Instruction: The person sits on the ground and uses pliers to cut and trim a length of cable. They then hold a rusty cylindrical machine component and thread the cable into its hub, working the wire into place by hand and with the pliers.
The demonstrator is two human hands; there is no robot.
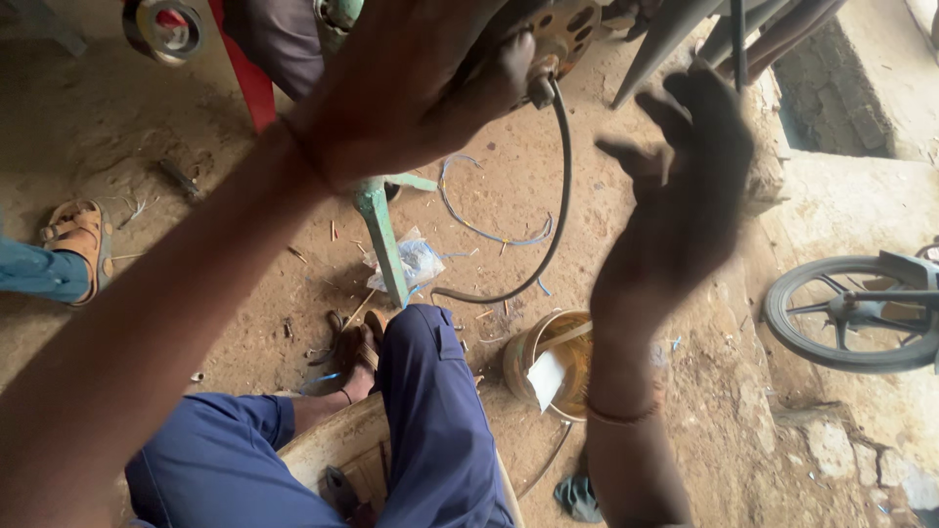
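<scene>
My left hand [421, 88] reaches up and forward, closed around the body of a round metal power tool [562, 29] at the top of the view. A black cable [564, 186] hangs from the tool and curves down to the dirt floor. My right hand [685, 186] is raised to the right of the cable, blurred, fingers spread and holding nothing. Its fingertips are close to several grey metal bars [675, 34] at the top right. My legs in blue trousers [430, 420] show below.
A green metal leg [381, 235] and a red one [245, 83] stand on the dirt. A rusty tin can [558, 362] sits by my right wrist. A wheel [851, 313] lies at right. Another person's sandalled foot [78, 244] is at left. A crumpled plastic bag [411, 259] and blue wire scraps litter the ground.
</scene>
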